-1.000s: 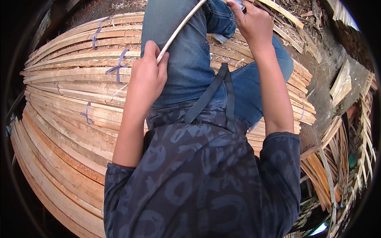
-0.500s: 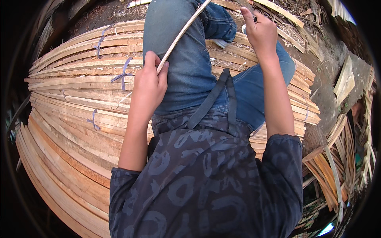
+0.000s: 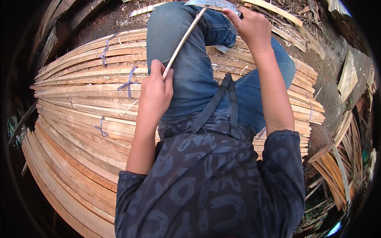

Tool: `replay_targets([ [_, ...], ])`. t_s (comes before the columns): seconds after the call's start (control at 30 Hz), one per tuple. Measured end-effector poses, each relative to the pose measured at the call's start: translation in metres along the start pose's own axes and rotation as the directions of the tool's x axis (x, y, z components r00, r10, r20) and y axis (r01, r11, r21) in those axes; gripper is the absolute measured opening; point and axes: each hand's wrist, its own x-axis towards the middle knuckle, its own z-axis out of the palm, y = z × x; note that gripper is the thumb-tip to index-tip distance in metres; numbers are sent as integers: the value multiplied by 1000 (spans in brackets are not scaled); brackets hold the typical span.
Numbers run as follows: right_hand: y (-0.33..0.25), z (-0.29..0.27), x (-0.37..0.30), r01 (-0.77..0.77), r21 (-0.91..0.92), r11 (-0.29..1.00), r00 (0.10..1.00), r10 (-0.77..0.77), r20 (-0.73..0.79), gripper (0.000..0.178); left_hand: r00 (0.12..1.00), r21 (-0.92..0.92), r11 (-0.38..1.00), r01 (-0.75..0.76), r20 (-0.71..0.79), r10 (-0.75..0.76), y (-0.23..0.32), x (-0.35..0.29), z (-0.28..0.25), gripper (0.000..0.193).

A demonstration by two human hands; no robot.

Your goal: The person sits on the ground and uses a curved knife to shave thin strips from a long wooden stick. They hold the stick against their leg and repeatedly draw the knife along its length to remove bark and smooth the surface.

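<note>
My left hand [image 3: 156,87] is closed around the lower end of a thin, pale wooden stick [image 3: 183,39]. The stick slants up and away across my jeans-clad leg [image 3: 170,35]. My right hand [image 3: 256,29] grips a knife with a curved, silvery blade [image 3: 216,3] at the top edge of the view; its handle is mostly hidden by my fingers. The blade lies across the far end of the stick and appears to touch it.
I sit on long wooden strips [image 3: 75,166] laid side by side, some tied with purple cords [image 3: 129,82]. Wood offcuts [image 3: 347,81] and a bundle of thin slats [image 3: 331,178] lie at the right. Shavings litter the soil ahead.
My right hand has shifted left and slightly nearer, bringing the knife blade into view across the stick's far end. My left hand keeps its hold on the stick.
</note>
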Motion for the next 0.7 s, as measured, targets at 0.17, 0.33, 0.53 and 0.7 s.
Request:
replay_targets([
  [0.17, -34, -10, -25, 113, 138, 984, 977, -135, 163, 58, 999, -2, 1000, 20, 27, -20, -9, -3, -1, 18],
  [0.33, 8, 2, 0, -17, 83, 996, 999, 19, -26, 64, 999, 0, 999, -51, 16, 51, 1, 0, -1, 19],
  [0.53, -33, -2, -24, 212, 268, 940, 969, -238, 71, 54, 998, 4, 999, -52, -19, 52, -7, -11, -4, 19],
  [0.7, 12, 7, -7, -115, 168, 979, 993, 115, 10, 62, 994, -11, 995, -98, 40, 98, 7, 5, -2, 20],
])
